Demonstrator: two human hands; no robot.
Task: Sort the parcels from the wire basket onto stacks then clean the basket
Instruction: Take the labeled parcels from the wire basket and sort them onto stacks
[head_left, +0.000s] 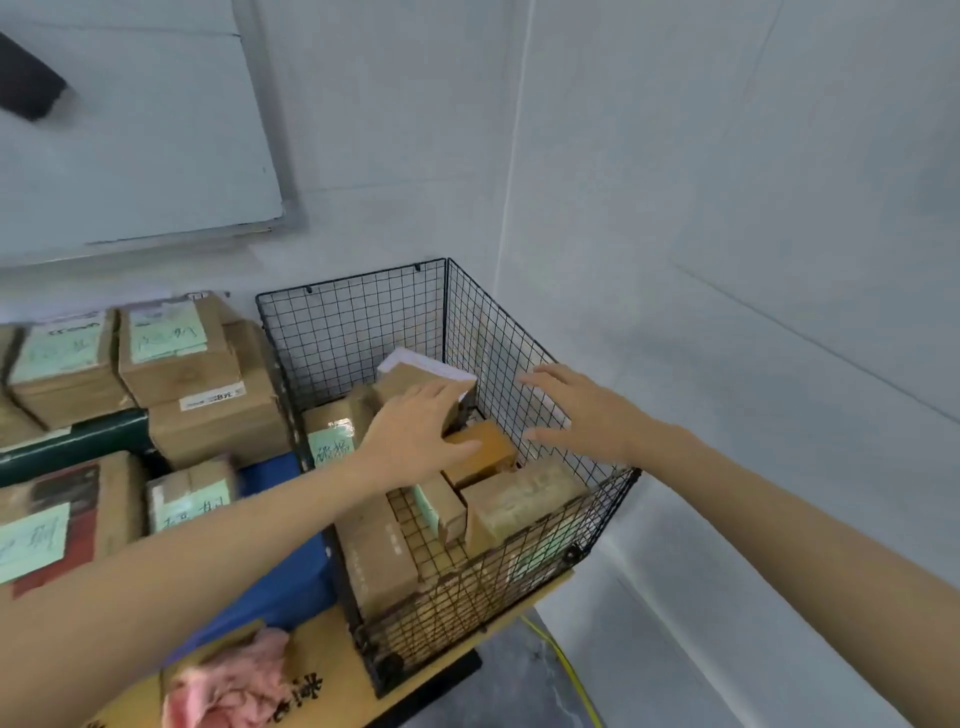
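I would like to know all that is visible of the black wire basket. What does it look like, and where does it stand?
The wire basket is an open-topped cube of thin black square mesh, with round connectors at its near corners. It stands upright on a light wooden surface by the wall corner, holding brown parcels. The left hand reaches inside; the right hand hovers over its right wall.

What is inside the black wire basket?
Inside the black wire basket lie several brown cardboard parcels, some with pale green labels. The left hand reaches in and covers part of them; what lies beneath the parcels cannot be seen.
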